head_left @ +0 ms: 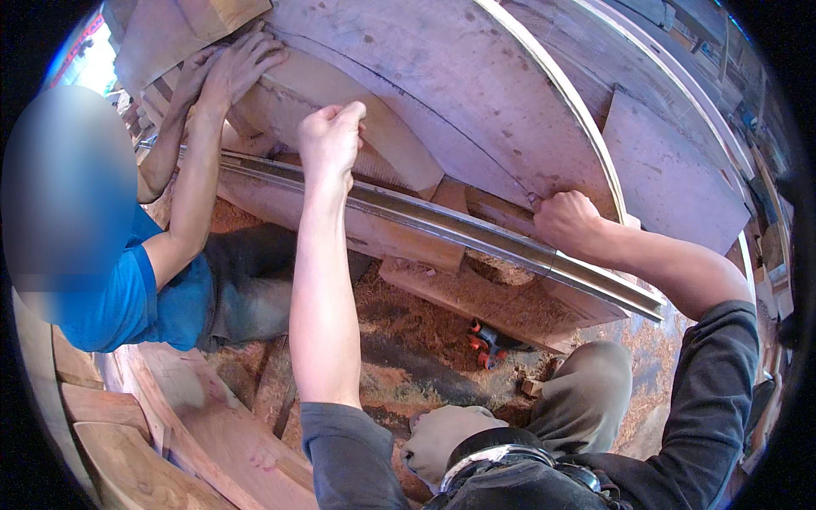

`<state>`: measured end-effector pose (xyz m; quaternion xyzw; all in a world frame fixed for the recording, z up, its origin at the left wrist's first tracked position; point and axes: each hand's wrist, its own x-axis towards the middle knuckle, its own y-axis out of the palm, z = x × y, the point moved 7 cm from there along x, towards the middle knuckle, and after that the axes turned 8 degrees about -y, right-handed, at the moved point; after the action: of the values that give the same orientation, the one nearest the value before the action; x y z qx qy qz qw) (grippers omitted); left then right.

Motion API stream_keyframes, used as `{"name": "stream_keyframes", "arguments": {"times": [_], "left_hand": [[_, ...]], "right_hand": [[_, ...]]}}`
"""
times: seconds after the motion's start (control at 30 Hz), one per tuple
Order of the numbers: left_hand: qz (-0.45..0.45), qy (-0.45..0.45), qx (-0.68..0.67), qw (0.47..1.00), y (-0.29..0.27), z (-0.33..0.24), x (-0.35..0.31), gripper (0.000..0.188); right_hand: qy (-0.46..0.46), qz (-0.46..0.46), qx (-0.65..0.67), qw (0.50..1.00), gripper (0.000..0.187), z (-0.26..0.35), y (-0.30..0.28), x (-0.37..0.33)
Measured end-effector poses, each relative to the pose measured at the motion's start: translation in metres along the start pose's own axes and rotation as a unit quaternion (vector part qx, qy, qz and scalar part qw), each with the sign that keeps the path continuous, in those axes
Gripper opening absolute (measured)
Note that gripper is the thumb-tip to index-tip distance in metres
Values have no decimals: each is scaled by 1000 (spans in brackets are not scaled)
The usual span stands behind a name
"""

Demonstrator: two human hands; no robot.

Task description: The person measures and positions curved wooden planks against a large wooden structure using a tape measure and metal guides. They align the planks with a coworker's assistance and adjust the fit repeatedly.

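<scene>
My left hand (331,143) is closed in a fist with the thumb on top, above a light brown curved board (374,136). Whatever it may grip is hidden. My right hand (568,221) is also closed, knuckles up, by the lower edge of a large curved wooden panel (476,81). I cannot make out anything inside its fingers. A thin dark curved line (408,95) runs across the panel towards my right hand. A long metal rail (459,228) passes below both hands.
At the left a person in a blue shirt (174,285) has both hands (238,68) on the wood's far end. A red and black tool (486,342) lies in sawdust (382,357) below. Curved timber pieces (136,459) lie lower left; another panel (667,170) stands at the right.
</scene>
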<state>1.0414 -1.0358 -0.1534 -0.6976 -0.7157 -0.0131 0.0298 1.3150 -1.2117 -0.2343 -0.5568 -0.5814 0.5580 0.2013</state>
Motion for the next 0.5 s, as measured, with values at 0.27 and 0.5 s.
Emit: {"name": "stream_keyframes", "arguments": {"times": [0.27, 0.5], "left_hand": [[-13, 17, -89, 996, -49, 26, -77, 20], [21, -100, -159, 982, -31, 134, -175, 24]], "right_hand": [[7, 11, -27, 1000, 15, 2, 8, 1], [35, -42, -27, 998, 44, 16, -12, -33]]}}
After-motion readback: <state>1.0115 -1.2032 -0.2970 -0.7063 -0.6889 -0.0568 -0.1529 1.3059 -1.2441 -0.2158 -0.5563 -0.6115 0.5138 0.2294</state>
